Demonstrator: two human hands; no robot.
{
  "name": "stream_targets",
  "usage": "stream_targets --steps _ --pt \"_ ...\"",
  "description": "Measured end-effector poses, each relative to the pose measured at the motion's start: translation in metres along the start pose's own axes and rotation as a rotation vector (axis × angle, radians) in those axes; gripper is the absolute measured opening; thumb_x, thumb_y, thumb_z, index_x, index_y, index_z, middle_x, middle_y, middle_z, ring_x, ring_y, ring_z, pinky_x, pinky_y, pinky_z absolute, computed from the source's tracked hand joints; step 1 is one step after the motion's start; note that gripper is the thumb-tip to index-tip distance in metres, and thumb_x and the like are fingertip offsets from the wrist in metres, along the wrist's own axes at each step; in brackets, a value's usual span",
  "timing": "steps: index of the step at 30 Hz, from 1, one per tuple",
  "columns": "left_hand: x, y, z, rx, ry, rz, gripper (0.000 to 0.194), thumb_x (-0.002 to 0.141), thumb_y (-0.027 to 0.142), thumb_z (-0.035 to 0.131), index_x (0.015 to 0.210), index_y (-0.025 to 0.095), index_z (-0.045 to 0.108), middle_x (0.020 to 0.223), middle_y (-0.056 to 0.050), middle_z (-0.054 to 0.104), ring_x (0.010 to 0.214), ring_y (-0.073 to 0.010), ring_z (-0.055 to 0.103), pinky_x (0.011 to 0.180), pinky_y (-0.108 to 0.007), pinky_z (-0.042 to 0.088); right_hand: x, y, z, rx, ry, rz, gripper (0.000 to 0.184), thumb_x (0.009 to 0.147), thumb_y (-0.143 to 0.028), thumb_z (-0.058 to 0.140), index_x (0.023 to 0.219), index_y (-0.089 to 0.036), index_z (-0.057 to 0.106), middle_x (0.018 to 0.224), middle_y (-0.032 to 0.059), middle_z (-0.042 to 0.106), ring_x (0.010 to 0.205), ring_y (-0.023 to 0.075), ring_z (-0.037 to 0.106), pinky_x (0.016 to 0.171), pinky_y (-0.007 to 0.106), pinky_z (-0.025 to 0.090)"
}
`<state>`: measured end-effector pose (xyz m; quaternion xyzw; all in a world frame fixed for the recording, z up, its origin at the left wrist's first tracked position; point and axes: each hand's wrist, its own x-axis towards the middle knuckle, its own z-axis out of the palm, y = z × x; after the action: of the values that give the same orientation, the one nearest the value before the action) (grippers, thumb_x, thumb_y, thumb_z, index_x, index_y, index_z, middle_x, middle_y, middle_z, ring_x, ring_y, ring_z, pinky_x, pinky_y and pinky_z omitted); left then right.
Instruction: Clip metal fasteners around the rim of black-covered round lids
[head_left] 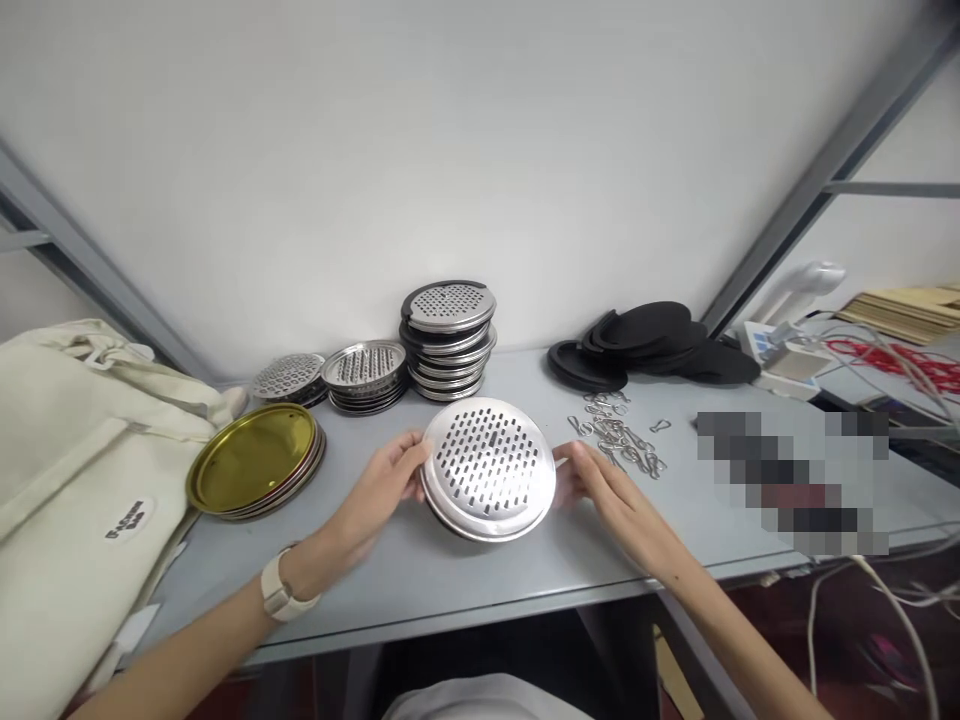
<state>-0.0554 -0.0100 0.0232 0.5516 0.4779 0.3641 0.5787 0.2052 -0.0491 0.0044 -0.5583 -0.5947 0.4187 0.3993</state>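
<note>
A round silver grater plate (491,470) with rows of slots is tilted up above the front of the grey table. My left hand (386,480) grips its left rim, thumb on top and fingers underneath. At the right rim, the fingers of my right hand (600,490) close on the edge, partly hidden. Behind the plate stands a tall stack of grater plates (450,345), its top one partly ringed by a black rim. Two lower stacks, slotted plates (365,370) and coarser-holed plates (289,378), sit to the left.
Gold round trays (259,460) are stacked at left beside a cream cloth bag (67,480). Small metal clips (619,435) lie scattered right of centre. Black round pieces (649,335) are heaped behind them. A power strip (784,365) and cables occupy the right.
</note>
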Motion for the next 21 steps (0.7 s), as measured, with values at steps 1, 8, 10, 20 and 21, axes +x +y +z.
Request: stream_targets --steps 1,8,10,20,21 --pt "0.001 0.001 0.003 -0.013 -0.022 -0.021 0.031 0.086 0.045 0.053 0.082 0.015 0.052 0.07 0.003 0.048 0.056 -0.0059 0.042 0.053 -0.016 0.038 -0.001 -0.001 0.0 0.01 0.011 -0.002 0.041 0.094 -0.054 0.034 0.104 -0.022 0.056 0.088 0.0041 0.065 0.084 0.0187 0.062 0.08 0.032 0.049" --pt "0.009 0.002 0.01 0.228 -0.214 -0.014 0.043 0.088 0.054 0.043 0.093 0.015 0.06 0.066 0.0 0.055 0.046 -0.0067 0.039 0.043 -0.019 0.028 0.001 -0.004 -0.005 0.14 0.059 0.174 0.05 0.084 -0.06 0.05 0.123 -0.028 0.045 0.076 -0.0001 0.065 0.073 0.0187 0.062 0.067 0.03 0.048" --pt "0.013 -0.002 0.004 0.354 -0.132 0.112 0.041 0.09 0.051 0.042 0.094 0.016 0.064 0.076 -0.004 0.063 0.057 -0.0101 0.049 0.051 -0.021 0.038 0.003 -0.002 -0.01 0.119 0.107 0.165 0.05 0.083 -0.06 0.052 0.121 -0.028 0.045 0.068 -0.0023 0.062 0.067 0.0168 0.059 0.063 0.028 0.046" --pt "0.017 -0.005 -0.046 0.821 -0.149 0.309 0.068 0.077 0.053 0.063 0.135 0.025 0.04 0.136 -0.01 0.043 0.113 -0.0251 0.052 0.09 -0.037 0.046 0.012 0.013 -0.006 0.079 -0.08 0.09 0.056 0.081 -0.053 0.058 0.124 -0.024 0.036 0.099 0.0051 0.06 0.075 0.0161 0.06 0.061 0.028 0.051" --pt "0.016 -0.005 -0.048 0.841 -0.239 0.311 0.084 0.071 0.054 0.068 0.141 0.026 0.032 0.142 -0.012 0.036 0.12 -0.0276 0.047 0.096 -0.039 0.044 0.011 0.014 -0.006 0.077 -0.125 0.063 0.06 0.079 -0.051 0.062 0.126 -0.024 0.035 0.112 0.0083 0.056 0.084 0.0179 0.062 0.067 0.03 0.053"
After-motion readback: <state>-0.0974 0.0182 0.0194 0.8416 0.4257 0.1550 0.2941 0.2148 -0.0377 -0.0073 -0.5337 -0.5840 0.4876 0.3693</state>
